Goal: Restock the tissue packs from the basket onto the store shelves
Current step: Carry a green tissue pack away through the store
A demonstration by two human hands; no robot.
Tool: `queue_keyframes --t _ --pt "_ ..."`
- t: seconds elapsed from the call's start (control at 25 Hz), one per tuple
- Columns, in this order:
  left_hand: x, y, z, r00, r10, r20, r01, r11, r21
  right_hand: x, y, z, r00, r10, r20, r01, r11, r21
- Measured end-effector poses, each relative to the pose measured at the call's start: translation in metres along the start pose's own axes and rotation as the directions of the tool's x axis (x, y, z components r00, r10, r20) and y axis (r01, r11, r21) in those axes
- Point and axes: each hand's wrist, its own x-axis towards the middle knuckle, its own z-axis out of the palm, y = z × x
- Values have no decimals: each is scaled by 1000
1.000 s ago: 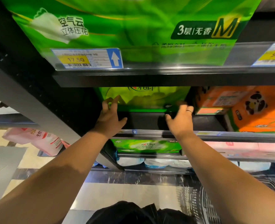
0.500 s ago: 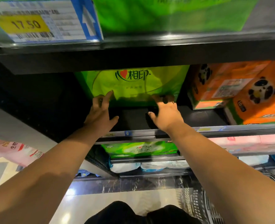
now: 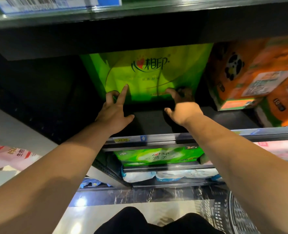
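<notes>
A large green tissue pack [image 3: 148,71] stands deep on the dark middle shelf [image 3: 150,122], under the shelf above. My left hand [image 3: 114,110] reaches in at its lower left, index finger straight against the pack's front, the other fingers bent. My right hand [image 3: 182,107] is at the pack's lower right corner, its fingers pressing on the bottom edge; how they lie is blurred. The black basket [image 3: 237,215] shows at the bottom right on the floor.
Orange panda-print tissue packs [image 3: 258,78] stand right of the green pack. On the lower shelves lie a smaller green pack [image 3: 158,157], white-blue rolls [image 3: 166,175] and pink packs [image 3: 278,147]. A price rail [image 3: 156,137] edges the shelf. A pink bag [image 3: 9,156] lies at left.
The view has dropped and moved closer to the middle shelf. Both hands have pushed further in with the green pack, which now sits deeper on the shelf.
</notes>
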Motion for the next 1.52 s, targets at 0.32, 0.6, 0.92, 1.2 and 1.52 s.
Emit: queue_keyframes --t 0.32,0.6,0.92,1.2,1.52 --pt "4 -1 -5 998 -51 25 50 998 31 -1 2 -6 997 -16 80 20 998 -55" --pt "-47 19 -27 987 68 -144 -45 987 156 -55 -21 -37 1000 2 -6 -4 976 -218" --pt "-124 50 -68 985 -32 -168 57 987 147 -122 -50 -79 992 -120 36 124 984 -125" --pt "-209 34 -85 963 -39 -267 104 967 235 -176 -99 -77 944 -326 41 328 931 -159" --pt "-360 -69 -121 916 -221 -335 255 965 60 -276 -229 -41 875 -484 23 481 863 -155"
